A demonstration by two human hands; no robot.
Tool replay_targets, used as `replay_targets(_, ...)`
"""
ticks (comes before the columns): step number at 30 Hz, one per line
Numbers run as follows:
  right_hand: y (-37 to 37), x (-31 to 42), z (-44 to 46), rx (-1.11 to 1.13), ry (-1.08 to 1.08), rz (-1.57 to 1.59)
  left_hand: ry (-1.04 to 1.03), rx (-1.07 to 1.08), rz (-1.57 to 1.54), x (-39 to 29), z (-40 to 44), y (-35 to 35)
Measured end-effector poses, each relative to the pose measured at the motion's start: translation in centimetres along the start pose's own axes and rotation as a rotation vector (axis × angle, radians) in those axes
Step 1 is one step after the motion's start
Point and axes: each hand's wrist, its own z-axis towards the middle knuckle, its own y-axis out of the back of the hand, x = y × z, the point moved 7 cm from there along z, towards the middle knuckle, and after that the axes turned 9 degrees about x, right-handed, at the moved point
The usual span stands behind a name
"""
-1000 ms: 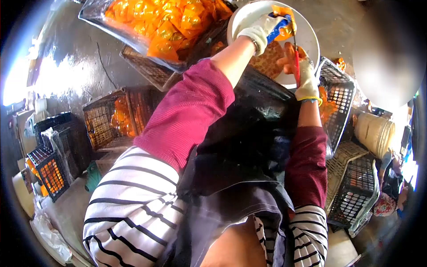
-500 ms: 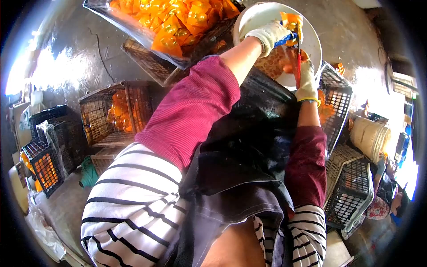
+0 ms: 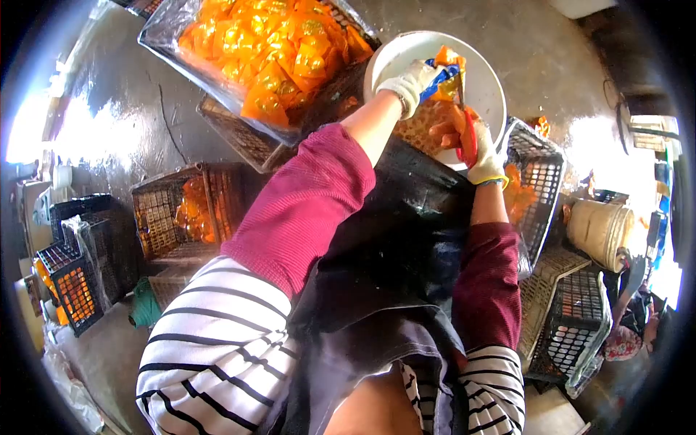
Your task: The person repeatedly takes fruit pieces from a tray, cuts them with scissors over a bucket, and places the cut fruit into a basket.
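My left hand point(image 3: 415, 85), in a white glove with blue fingers, pinches a shiny orange plastic packet point(image 3: 450, 58) above a white bucket point(image 3: 494, 81). Just below it, my right hand point(image 3: 482, 156) grips red-handled scissors point(image 3: 469, 138). Its white glove leaves some fingers bare. The scissor blades point up at the packet's lower part; whether they are closed on it I cannot tell. Inside the bucket, a brownish-orange, lumpy mass point(image 3: 424, 130) shows below my hands, partly hidden by them.
Left of the bucket, a plastic-lined crate point(image 3: 163, 54) is heaped with orange packets point(image 3: 279, 54). Crates with orange items flank me, one at left point(image 3: 156, 217) and one at right point(image 3: 540, 188). A beige bucket point(image 3: 598, 228) lies farther right. A black apron point(image 3: 391, 225) covers my lap.
The view has shifted, so the bucket and crates appear lower. Both hands remain over the bucket, the packet still in my left hand. The scissors have tilted slightly in my right hand.
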Motion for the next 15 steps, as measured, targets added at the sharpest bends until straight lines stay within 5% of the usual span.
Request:
replay_targets(6,-0.8,1.3,-1.1,-0.006,0.033,-0.037,0.043,-0.01,0.17,0.4,1.4,-1.4)
replay_targets(12,-0.1,0.7,-1.1,-0.018,-0.024,-0.053,0.12,-0.031,-0.248,0.2,0.1,-1.1)
replay_targets(14,0.4,0.6,-0.7,-0.043,0.014,-0.087,-0.012,-0.07,0.012,-0.1,0.6,-1.1)
replay_targets(15,0.7,0.5,-0.5,-0.057,0.032,-0.105,0.115,0.022,-0.729,0.4,-0.5,-1.7)
